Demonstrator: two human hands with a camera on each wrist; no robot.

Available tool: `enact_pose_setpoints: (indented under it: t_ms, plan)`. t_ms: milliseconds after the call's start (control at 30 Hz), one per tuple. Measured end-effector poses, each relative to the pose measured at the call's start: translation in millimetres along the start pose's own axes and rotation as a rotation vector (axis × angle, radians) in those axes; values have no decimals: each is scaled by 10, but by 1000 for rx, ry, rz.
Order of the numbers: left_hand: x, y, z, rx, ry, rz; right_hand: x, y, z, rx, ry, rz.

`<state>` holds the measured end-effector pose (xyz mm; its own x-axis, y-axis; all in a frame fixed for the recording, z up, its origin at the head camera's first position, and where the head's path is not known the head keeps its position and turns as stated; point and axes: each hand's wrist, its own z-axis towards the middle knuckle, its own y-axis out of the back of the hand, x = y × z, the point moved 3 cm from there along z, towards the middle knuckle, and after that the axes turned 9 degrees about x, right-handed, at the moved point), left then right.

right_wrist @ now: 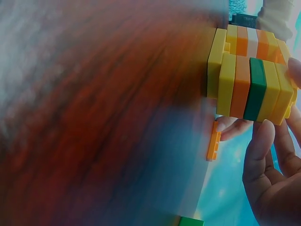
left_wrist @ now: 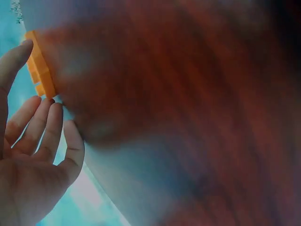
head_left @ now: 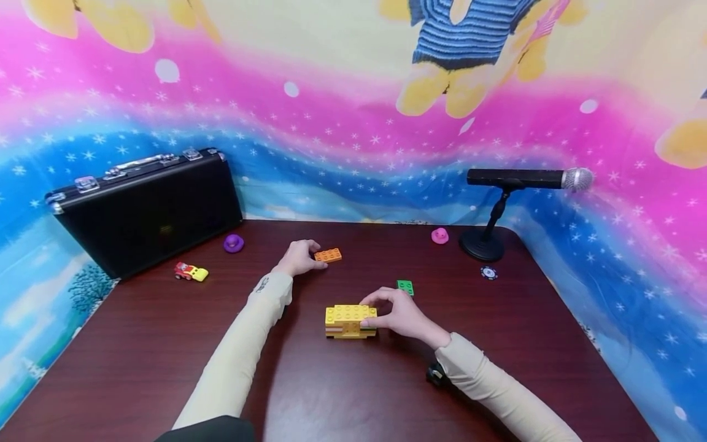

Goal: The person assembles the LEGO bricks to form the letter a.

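Note:
A blocky build of stacked toy bricks (head_left: 346,314), mostly yellow with orange, white and green layers, stands on the table in front of me. My right hand (head_left: 399,314) holds its right end, thumb at the front and fingers behind. In the right wrist view the layered bricks (right_wrist: 242,87) show from the side. Farther back, my left hand (head_left: 300,258) reaches to a flat orange brick (head_left: 329,255) lying studs up. Its thumb and fingers stand loosely spread about the left end of that orange brick (left_wrist: 41,70).
Just behind my right hand lies a small green brick (head_left: 405,286). A black case (head_left: 149,215), toy car (head_left: 191,272) and purple hat (head_left: 233,244) stand left. Toward the right are a pink hat (head_left: 439,236), a poker chip (head_left: 488,272) and a microphone on a stand (head_left: 513,178).

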<state>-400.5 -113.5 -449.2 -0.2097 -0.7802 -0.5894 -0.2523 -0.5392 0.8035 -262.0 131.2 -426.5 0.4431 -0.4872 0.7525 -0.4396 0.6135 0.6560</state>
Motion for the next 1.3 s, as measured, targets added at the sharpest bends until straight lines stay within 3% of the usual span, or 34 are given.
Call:
enact_pose_setpoints:
  t_ms: [233,400,567,767,900,1100,1300]
  plan:
    - [7,-17,13,-12,2,38,35,-8,-4,0,-20,13]
    - [-13,-24,-39,-6,-5,-15,-13,-5,4,8,-23,2]
    - [-116,2,-142,-34,-113,-85,-33,2,6,9,-17,6]
    - [-375,63,-414,-38,-295,-173,93,18,-15,13,-16,13]
    - [-530,56,-691,-14,-390,-199,-25,-21,20,5,-8,2]
    - [-692,-13,-1006,79,-482,-152,-24,-24,6,-12,-18,-11]
    - [-765,-89,-1115,134,-522,-79,-4,-36,-8,-29,-30,17]
